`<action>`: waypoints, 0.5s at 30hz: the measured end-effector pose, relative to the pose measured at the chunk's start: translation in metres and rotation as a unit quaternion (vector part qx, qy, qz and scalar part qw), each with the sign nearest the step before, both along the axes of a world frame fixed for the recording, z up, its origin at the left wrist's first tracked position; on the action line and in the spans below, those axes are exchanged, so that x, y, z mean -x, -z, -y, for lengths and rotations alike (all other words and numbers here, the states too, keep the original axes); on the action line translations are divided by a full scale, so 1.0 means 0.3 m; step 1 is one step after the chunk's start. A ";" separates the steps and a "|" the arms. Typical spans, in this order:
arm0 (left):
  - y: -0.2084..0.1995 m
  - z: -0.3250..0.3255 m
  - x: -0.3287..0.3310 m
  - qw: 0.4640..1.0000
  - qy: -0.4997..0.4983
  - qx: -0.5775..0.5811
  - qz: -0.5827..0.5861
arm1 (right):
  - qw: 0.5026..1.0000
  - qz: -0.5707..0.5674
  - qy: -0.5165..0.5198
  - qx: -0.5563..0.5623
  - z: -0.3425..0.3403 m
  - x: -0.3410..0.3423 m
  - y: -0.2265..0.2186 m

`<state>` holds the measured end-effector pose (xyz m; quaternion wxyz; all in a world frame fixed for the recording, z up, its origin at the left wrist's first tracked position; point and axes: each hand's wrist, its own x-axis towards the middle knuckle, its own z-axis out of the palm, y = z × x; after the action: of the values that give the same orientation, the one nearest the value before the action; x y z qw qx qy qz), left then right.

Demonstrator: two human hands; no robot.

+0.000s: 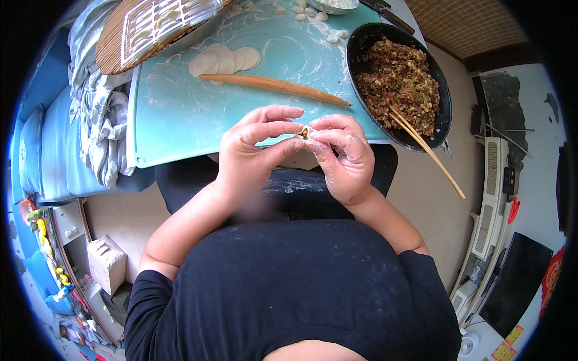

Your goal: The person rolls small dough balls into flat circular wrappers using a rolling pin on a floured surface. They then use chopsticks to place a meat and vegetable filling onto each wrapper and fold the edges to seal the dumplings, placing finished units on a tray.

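Observation:
Between the fingertips of both hands is a small dumpling (305, 132), its dough folded partly around a bit of brown filling that still shows at the top. My left hand (253, 139) pinches its left side with thumb and forefinger, the other fingers curled above. From the right, my right hand (344, 153) presses the dough with thumb and fingers, which are dusted with flour. Just beyond the hands a wooden rolling pin (277, 88) lies across the floured turquoise mat (174, 129). Several round dough wrappers (223, 60) overlap behind the pin's left end.
At the right, a black pan (444, 90) holds chopped meat filling (397, 81), with wooden chopsticks (428, 150) resting over its rim. Small dough pieces (333, 38) and a bowl of flour (335, 6) sit at the far edge. A tray of dumplings (162, 24) rests on a round woven board (111, 45), far left.

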<state>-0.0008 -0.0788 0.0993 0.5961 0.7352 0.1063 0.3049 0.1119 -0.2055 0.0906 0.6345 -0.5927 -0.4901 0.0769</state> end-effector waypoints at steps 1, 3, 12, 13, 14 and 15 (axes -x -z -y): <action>-0.002 0.003 -0.001 1.000 -0.004 0.003 0.002 | 1.000 0.000 0.001 -0.002 0.000 -0.001 0.001; 0.003 0.004 -0.002 1.000 -0.009 -0.013 0.013 | 1.000 0.001 0.003 -0.004 0.000 0.000 0.002; -0.016 0.001 -0.002 0.971 -0.055 -0.230 0.041 | 1.000 -0.021 0.004 0.007 0.006 0.005 -0.005; -0.015 0.000 -0.002 0.968 -0.056 -0.239 0.043 | 0.999 -0.031 0.005 0.008 0.009 0.007 -0.007; -0.016 0.000 -0.004 0.972 -0.058 -0.223 0.044 | 0.999 -0.041 0.006 0.009 0.010 0.007 -0.008; -0.018 0.001 -0.009 0.976 -0.060 -0.206 0.046 | 0.999 -0.034 0.006 0.008 0.011 0.004 -0.008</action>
<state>0.0019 -0.0792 0.1047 0.4166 0.8197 0.0570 0.3889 0.1105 -0.2086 0.0931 0.6462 -0.5976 -0.4646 0.0972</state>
